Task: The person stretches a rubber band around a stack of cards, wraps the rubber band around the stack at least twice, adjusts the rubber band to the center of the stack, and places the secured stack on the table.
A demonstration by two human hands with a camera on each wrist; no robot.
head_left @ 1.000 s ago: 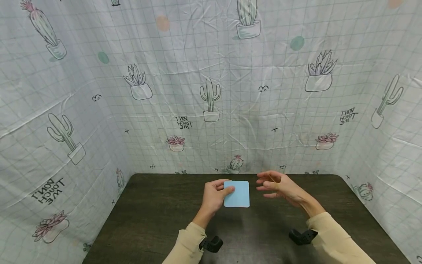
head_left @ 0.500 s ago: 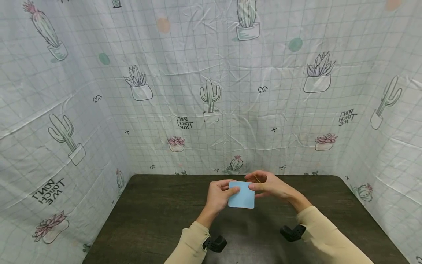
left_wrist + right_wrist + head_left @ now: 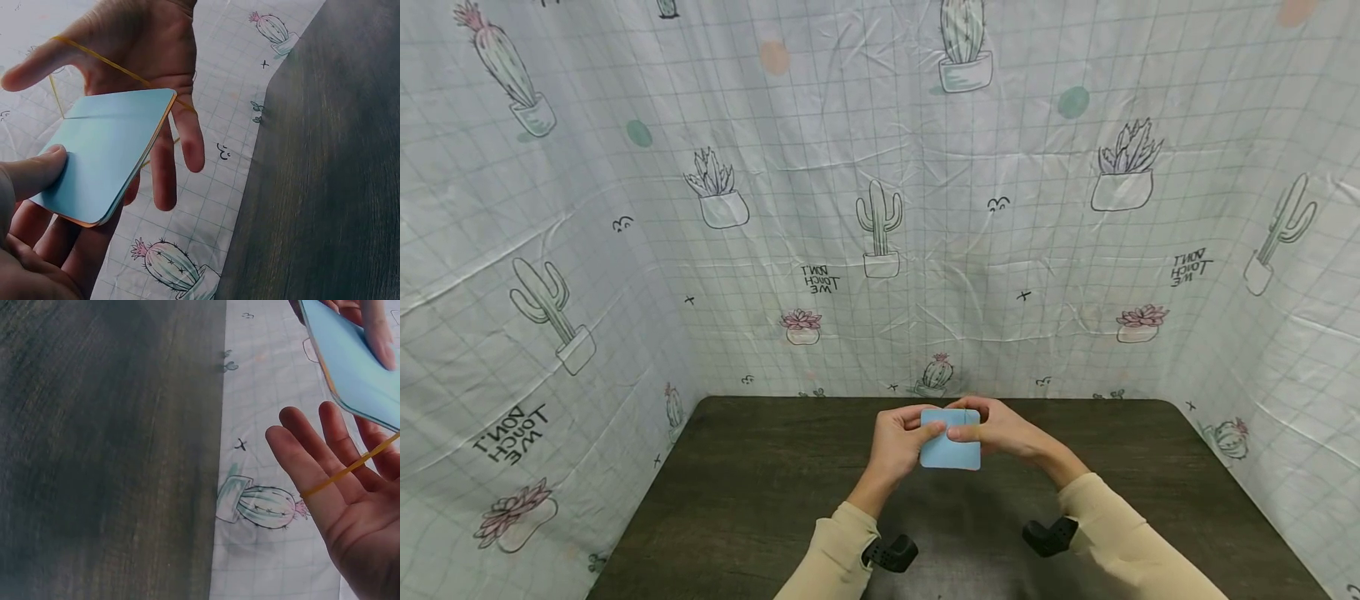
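Observation:
My left hand (image 3: pixel 889 448) pinches a thin stack of light blue square cards (image 3: pixel 951 456), thumb on the front face, fingers behind. In the left wrist view the stack (image 3: pixel 112 147) shows an orange layer along its edge. A yellow rubber band (image 3: pixel 103 59) is stretched over the thumb and fingers of my right hand (image 3: pixel 1009 429). That hand is at the stack's right side, its thumb in front of the cards and its straight fingers reaching behind. In the right wrist view the rubber band (image 3: pixel 356 466) crosses the fingers near the cards' corner.
A dark wood-grain table (image 3: pixel 760 500) lies below both hands. White curtains (image 3: pixel 820 208) printed with cacti and grid lines stand behind and at both sides. Black wrist straps (image 3: pixel 891 553) sit on both beige sleeves.
My right hand has moved left to the card stack, bringing the rubber band over its right side. The left hand has shifted slightly right with the cards.

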